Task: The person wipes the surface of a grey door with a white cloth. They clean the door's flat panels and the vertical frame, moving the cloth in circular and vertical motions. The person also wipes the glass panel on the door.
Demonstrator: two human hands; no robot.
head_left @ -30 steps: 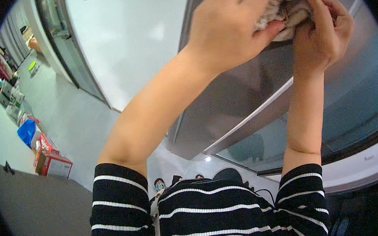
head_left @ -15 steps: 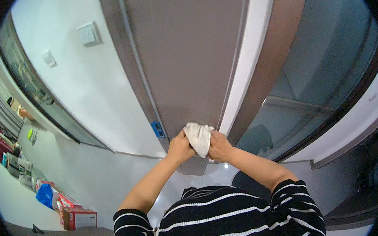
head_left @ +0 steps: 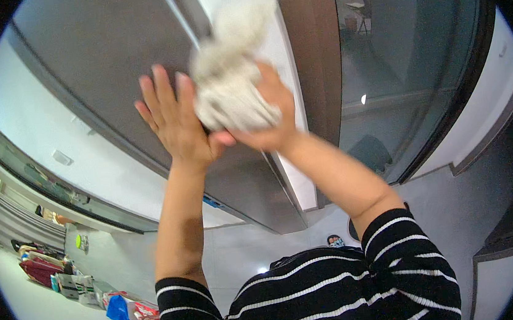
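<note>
My left hand [head_left: 182, 121] is spread with its fingers straight, in front of the brown door [head_left: 98, 58]; whether it touches the door I cannot tell. Beside it, my right hand [head_left: 273, 112] is wrapped around a crumpled off-white cloth [head_left: 231, 94]. The cloth is blurred at its upper end, which flares up in front of the door's edge and the white frame strip. My left thumb lies close to the lower part of the cloth.
To the right is a brown post [head_left: 317, 80] with a large glass panel [head_left: 410, 83]. A white wall switch [head_left: 62, 157] sits left of the door. Boxes and a blue bag [head_left: 117, 310] stand at the lower left. A slipper [head_left: 335, 240] lies on the floor.
Both hands have risen higher along the door. My left hand has let go of the cloth and spread out; the cloth is now in my right hand. The view has turned and shifted.
</note>
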